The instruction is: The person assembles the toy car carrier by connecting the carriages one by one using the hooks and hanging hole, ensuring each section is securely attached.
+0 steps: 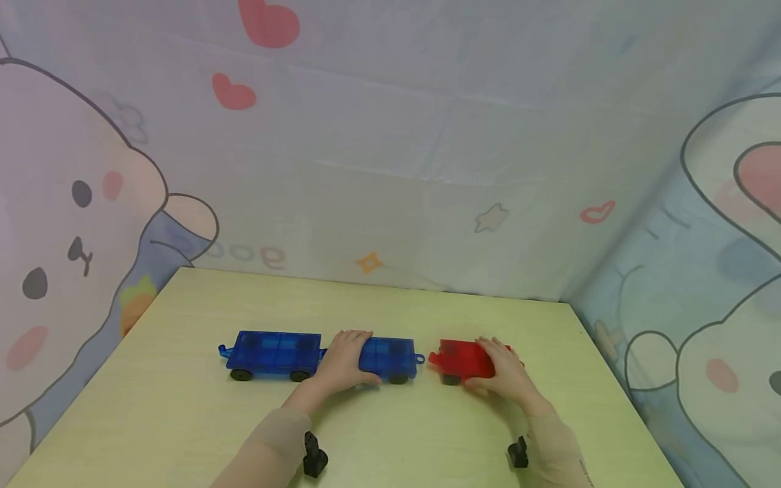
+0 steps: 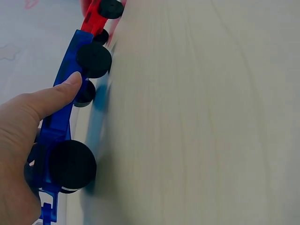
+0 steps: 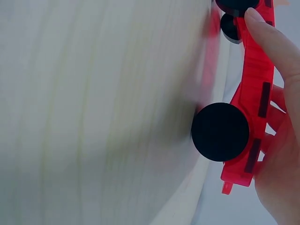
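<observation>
Red car (image 1: 457, 354) on worktop (image 1: 415, 440), right grip (image 1: 506, 374) grasping it. Left grip (image 1: 342, 364) grasping middle blue car (image 1: 390, 356); leftmost blue car (image 1: 277, 349) just beside, seemingly coupled. Probably light, stiff, slick plastic, wheels (image 1: 398, 378) liable to roll. Best hold: long sides (image 3: 258, 70), clear of red hook (image 1: 434, 358).

The left hand (image 1: 342, 364) grips from above, its fingers (image 1: 356, 335) close together on the far side and its thumb (image 2: 56, 98) on the near side, spread apart from them. The right hand (image 1: 505, 371) holds likewise, fingers (image 1: 490, 343) reaching over, thumb (image 3: 266, 32) pressing across from them. The hands are well apart, each thumb lying nearer the person than the fingers and pointing toward the other hand. Behind the fingers, both wrists are bare; farther back, pale sleeves (image 1: 262, 444) cover the forearms, which slant inward toward the fingertips.
</observation>
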`<state>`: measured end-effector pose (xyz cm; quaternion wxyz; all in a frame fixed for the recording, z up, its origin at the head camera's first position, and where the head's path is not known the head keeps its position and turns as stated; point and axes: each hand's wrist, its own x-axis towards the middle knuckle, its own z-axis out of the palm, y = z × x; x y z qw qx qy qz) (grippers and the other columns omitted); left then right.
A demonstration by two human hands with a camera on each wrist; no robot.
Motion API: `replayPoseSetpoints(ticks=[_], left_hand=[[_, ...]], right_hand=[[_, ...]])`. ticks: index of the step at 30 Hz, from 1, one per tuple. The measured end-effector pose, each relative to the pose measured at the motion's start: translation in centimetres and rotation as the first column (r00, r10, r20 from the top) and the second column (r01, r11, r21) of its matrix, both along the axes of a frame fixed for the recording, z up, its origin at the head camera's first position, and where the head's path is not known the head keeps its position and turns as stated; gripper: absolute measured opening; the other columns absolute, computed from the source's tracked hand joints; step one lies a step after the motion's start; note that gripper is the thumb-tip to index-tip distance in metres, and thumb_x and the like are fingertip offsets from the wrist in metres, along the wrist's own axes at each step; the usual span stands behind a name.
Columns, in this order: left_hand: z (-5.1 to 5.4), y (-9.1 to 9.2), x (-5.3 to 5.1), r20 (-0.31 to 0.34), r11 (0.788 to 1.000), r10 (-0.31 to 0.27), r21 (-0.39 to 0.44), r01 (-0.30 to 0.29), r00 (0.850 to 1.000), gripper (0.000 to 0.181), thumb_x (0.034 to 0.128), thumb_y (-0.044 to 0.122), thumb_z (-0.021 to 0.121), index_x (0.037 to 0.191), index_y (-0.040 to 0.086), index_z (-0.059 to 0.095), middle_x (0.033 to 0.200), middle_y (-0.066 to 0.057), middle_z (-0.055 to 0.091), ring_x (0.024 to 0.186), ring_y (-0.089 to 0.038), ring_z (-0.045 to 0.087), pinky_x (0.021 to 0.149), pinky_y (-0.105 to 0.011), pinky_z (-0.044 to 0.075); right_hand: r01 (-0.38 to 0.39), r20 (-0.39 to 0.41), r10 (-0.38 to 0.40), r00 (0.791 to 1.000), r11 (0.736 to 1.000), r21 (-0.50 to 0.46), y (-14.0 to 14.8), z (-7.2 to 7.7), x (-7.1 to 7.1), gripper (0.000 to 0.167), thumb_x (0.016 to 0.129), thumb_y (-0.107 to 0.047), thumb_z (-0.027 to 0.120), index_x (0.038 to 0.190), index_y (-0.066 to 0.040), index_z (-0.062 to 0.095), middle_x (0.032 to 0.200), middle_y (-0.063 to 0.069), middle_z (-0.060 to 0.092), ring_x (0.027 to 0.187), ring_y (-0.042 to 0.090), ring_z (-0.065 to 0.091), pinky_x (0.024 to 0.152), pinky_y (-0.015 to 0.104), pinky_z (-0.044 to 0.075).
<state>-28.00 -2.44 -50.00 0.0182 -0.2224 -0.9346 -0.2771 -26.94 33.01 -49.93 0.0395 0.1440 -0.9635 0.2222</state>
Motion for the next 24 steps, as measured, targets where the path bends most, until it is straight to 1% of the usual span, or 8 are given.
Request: replayPoseSetpoints(ticks=[6,16,24], left_hand=[[-0.12,0.09,0.01,0.005,1.000,0.008,0.007,-0.008,1.000,0.092,0.0728,0.044,0.084,0.145,0.002,0.045,0.144,-0.016,0.050,0.137,-0.036,0.041,0.121,-0.053,0.020],[-0.46,0.11,0.07,-0.020,0.999,0.009,0.038,-0.008,1.000,0.086,0.0762,0.042,0.082,0.144,0.002,0.046,0.144,-0.016,0.050,0.137,-0.036,0.040,0.121,-0.054,0.019],[-0.51,0.00,0.27,-0.036,0.998,0.003,0.065,-0.001,0.999,0.085,0.0787,0.042,0.080,0.144,0.001,0.045,0.145,-0.017,0.048,0.138,-0.036,0.040,0.120,-0.054,0.019]], right_hand=[[0.000,0.011,0.000,1.000,1.000,-0.005,-0.26,0.05,-0.01,0.085,0.074,-0.036,0.084,0.141,0.003,0.047,0.145,0.024,0.048,0.140,0.048,0.032,0.114,0.068,0.019],[0.000,0.015,0.000,1.000,1.000,0.007,-0.25,-0.28,-0.25,0.087,0.074,-0.037,0.084,0.141,0.003,0.046,0.145,0.023,0.049,0.140,0.047,0.032,0.115,0.066,0.020],[0.006,0.011,-0.006,1.000,1.000,0.002,-0.55,-0.22,0.04,0.088,0.073,-0.038,0.085,0.142,0.002,0.046,0.145,0.023,0.048,0.140,0.047,0.032,0.115,0.066,0.020]])
